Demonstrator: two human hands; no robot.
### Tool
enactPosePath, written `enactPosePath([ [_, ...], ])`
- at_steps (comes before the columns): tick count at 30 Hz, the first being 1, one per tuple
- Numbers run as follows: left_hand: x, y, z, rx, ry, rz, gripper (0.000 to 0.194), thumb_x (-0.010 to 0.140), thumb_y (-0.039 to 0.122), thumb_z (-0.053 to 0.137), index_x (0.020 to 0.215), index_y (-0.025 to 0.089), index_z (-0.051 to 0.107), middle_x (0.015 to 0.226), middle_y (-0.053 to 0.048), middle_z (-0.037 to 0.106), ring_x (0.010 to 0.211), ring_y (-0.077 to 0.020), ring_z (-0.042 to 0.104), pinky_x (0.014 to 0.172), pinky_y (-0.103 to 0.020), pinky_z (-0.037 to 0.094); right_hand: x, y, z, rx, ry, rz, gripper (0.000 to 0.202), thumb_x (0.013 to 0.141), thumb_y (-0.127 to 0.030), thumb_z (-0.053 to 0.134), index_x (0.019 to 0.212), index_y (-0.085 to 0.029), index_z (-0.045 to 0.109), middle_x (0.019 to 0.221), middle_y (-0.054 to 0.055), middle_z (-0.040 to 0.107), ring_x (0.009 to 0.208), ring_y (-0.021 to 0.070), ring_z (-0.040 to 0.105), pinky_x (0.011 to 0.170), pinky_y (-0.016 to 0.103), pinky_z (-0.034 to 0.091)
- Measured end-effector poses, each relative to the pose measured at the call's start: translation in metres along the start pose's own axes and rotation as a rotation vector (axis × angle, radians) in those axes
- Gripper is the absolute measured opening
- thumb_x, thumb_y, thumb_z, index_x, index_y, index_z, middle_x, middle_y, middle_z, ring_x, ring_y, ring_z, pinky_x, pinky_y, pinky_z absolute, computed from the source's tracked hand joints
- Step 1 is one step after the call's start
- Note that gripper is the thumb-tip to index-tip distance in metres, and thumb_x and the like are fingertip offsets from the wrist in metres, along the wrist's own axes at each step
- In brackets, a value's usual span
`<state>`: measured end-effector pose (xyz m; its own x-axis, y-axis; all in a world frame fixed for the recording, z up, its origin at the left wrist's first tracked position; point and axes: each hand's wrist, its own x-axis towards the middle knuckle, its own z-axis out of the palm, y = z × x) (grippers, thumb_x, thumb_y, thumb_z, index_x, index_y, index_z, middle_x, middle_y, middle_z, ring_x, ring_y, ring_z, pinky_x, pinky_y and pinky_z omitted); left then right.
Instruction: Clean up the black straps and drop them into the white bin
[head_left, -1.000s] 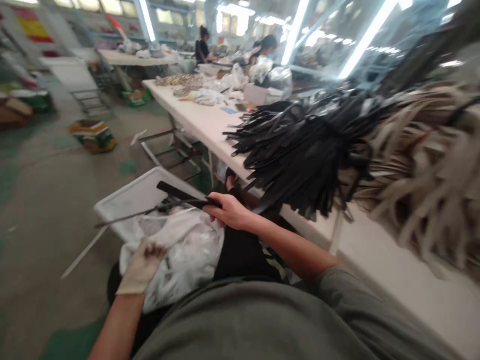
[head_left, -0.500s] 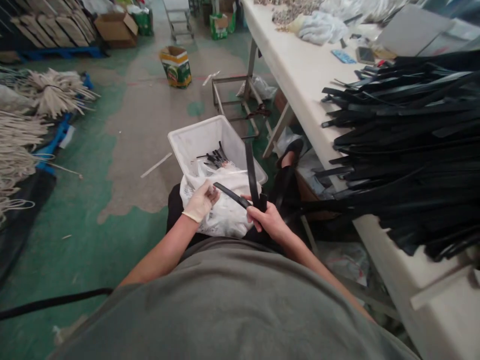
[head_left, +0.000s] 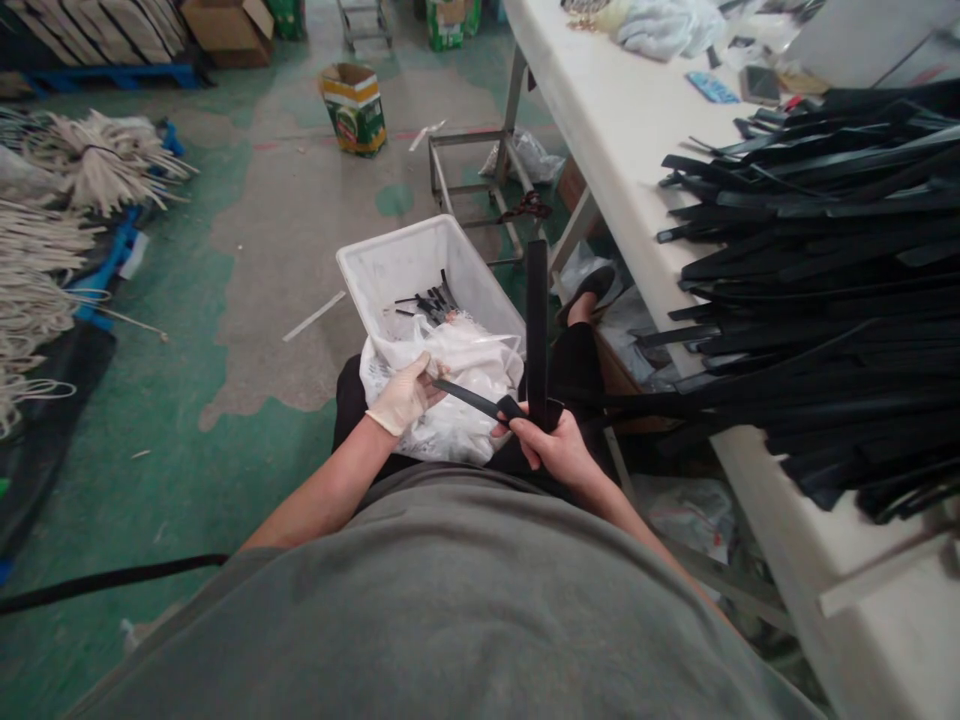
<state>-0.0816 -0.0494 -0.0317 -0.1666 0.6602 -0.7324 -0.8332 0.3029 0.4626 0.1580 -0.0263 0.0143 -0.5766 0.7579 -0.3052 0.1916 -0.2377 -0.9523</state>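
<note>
Black strap (head_left: pixel 537 335) lies gripped in the right hand (head_left: pixel 551 440).

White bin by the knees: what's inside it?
Inside the white bin there is a small heap of short black pieces. White plastic covers the near end, so whatever lies beneath it can't be seen.

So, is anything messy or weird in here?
A little. One thin, whitish strip lies by itself on the patchy green-and-grey floor, like dropped scrap. Some long black strips poke over the edge of the long white table, which looks untidy. I see no spill.
</note>
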Motion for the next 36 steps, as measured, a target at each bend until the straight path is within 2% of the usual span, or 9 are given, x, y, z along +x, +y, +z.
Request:
enactPosePath([
  [3,-0.007,0.001,0.003,-0.01,-0.007,-0.063,0.022,0.096,0.031,0.055,0.083,0.014,0.063,0.075,-0.004,0.07,0.064,-0.014,0.067,0.066,-0.026,0.055,0.004,0.001,-0.001,0.016,-0.005,-0.014,0.041,0.079,-0.051,0.065,0.094,-0.014,0.071,0.082,0.009,0.075,0.035,0.0047,0.038,0.035,0.022,0.028],
  [7,-0.006,-0.002,0.002,-0.027,-0.042,-0.06,0.017,0.094,0.028,0.058,0.085,0.014,0.062,0.079,-0.005,0.071,0.068,-0.0157,0.07,0.068,-0.028,0.056,0.005,0.001,-0.001,0.018,-0.019,-0.024,0.04,0.08,-0.05,0.066,0.093,-0.013,0.071,0.084,0.009,0.076,0.035,0.0043,0.039,0.035,0.022,0.028],
  [16,-0.009,0.008,-0.001,-0.094,-0.212,-0.127,0.031,0.096,0.021,0.037,0.098,0.011,0.066,0.082,-0.01,0.074,0.071,-0.02,0.071,0.072,-0.034,0.058,0.003,0.011,-0.007,-0.008,-0.041,0.005,0.041,0.08,-0.05,0.068,0.093,-0.011,0.072,0.086,0.011,0.076,0.034,0.0035,0.037,0.034,0.021,0.027],
  [22,-0.012,0.007,0.003,-0.095,-0.165,-0.134,0.031,0.092,0.02,0.039,0.108,0.011,0.064,0.082,-0.01,0.074,0.071,-0.0208,0.071,0.069,-0.033,0.057,0.0,0.009,-0.008,0.009,-0.044,-0.009,0.042,0.079,-0.052,0.068,0.09,-0.012,0.072,0.081,0.01,0.076,0.034,0.0041,0.037,0.034,0.021,0.028],
  [29,-0.01,0.003,0.004,-0.073,-0.138,-0.137,0.027,0.091,0.022,0.042,0.102,0.011,0.065,0.08,-0.01,0.073,0.068,-0.0201,0.07,0.068,-0.032,0.056,-0.002,0.01,-0.006,0.017,-0.076,-0.04,0.039,0.082,-0.05,0.067,0.092,-0.012,0.071,0.081,0.01,0.075,0.035,0.0042,0.038,0.035,0.021,0.029],
  [36,-0.006,-0.002,0.001,-0.067,-0.172,-0.145,0.028,0.092,0.024,0.042,0.098,0.012,0.066,0.081,-0.01,0.073,0.069,-0.0201,0.071,0.071,-0.034,0.057,-0.001,0.013,-0.006,0.016,-0.051,-0.043,0.039,0.082,-0.049,0.067,0.094,-0.012,0.071,0.083,0.009,0.076,0.036,0.0041,0.039,0.036,0.021,0.031],
])
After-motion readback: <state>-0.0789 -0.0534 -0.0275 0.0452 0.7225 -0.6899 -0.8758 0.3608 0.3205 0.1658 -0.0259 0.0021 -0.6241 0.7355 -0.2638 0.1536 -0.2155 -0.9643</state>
